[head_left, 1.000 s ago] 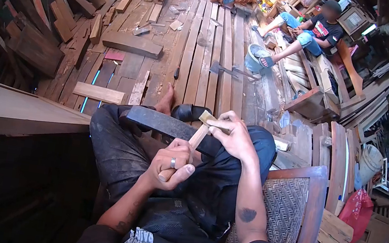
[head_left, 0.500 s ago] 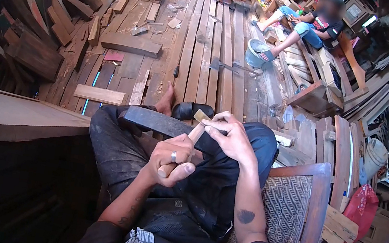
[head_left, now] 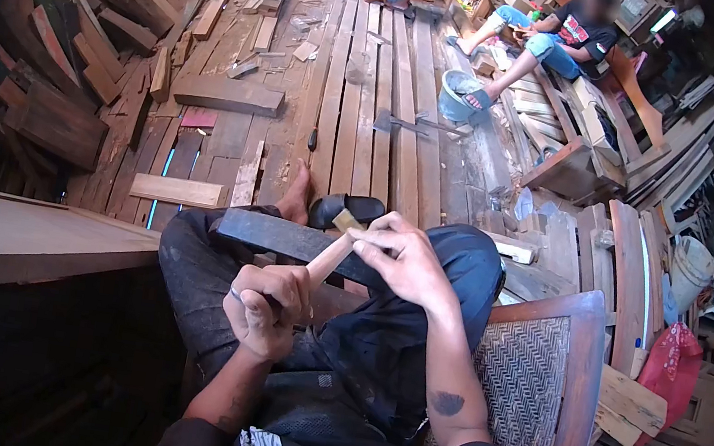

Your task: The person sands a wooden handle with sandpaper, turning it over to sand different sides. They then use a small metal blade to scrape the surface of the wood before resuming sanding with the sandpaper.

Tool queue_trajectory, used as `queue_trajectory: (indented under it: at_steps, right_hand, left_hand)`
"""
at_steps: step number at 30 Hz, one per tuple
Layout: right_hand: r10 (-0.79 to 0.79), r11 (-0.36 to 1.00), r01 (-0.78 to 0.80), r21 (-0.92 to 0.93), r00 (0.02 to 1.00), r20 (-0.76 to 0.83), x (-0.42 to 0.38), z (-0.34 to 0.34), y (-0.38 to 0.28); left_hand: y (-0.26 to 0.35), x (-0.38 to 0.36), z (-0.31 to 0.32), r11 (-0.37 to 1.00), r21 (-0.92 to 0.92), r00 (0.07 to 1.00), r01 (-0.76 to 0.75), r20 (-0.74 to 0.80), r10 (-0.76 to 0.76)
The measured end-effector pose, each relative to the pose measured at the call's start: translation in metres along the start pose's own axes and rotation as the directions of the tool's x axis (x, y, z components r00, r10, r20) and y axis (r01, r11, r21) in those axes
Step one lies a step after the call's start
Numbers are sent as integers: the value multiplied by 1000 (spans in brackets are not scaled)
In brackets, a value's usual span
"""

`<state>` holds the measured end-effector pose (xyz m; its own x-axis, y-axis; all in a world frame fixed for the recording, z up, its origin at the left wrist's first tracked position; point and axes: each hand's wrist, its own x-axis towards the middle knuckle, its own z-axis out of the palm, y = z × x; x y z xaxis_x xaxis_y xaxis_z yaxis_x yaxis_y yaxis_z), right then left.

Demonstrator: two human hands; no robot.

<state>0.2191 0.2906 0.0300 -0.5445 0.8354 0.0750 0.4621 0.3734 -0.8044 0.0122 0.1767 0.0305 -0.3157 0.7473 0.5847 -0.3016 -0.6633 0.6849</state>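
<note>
My left hand (head_left: 266,303) is wrapped round the lower end of a pale, slim wooden piece (head_left: 329,260), which slants up to the right. My right hand (head_left: 404,257) is closed at its upper end, thumb and fingers pressing a small tan strip (head_left: 346,220) that looks like folded sandpaper against the wood. Part of the strip sticks out left of the fingertips. Beneath the wooden piece, a dark, long block (head_left: 273,236) lies across my lap. Where the left fingers close, the lower end of the wood is hidden.
A woven-seat chair (head_left: 528,366) is at my right, with a pale board edge (head_left: 42,256) to my left. Black sandals (head_left: 350,208), an axe-like tool (head_left: 398,123) and a bucket (head_left: 466,97) are on the plank floor. Two people sit farther off.
My left hand has moved left and turned on the wooden piece, so its rounded lower end no longer shows. The right hand and tan strip have shifted slightly left.
</note>
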Motion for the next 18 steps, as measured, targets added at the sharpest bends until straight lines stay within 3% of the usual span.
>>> queue_trajectory:
  at_steps: [1,4,6,8,11,12,16,18]
  right_hand:
    - [-62,994,61,88,998,1,-3,3,-9]
    - [-59,974,36,223,994,96,-9,6,-37]
    - [-15,990,11,143,1000,27,-1,9,-14]
    - [18,995,-14,101,999,-34,2,11,2]
    - [-112,988,107,115,993,38,-9,8,-37]
    - [-97,989,85,123,991,93,-12,7,-42]
    - [60,998,-60,11,997,-53,1,10,-16]
    - [-48,998,48,31,999,-22,-8,14,-25]
  left_hand:
    - [1,2,1,1000,-6,1000,-7,13,7]
    - [10,4,2,1000,-1,1000,10,3,-10]
    - [13,2,3,999,8,997,51,-52,-50]
    - [14,1,-2,999,23,999,44,-13,-43]
    - [12,-1,-3,999,-1,999,36,4,-36]
    - [12,-1,-3,999,-13,999,39,8,-39]
    - [11,-2,-5,999,-23,999,34,2,-34]
    - [12,2,-3,1000,-8,1000,29,10,-28]
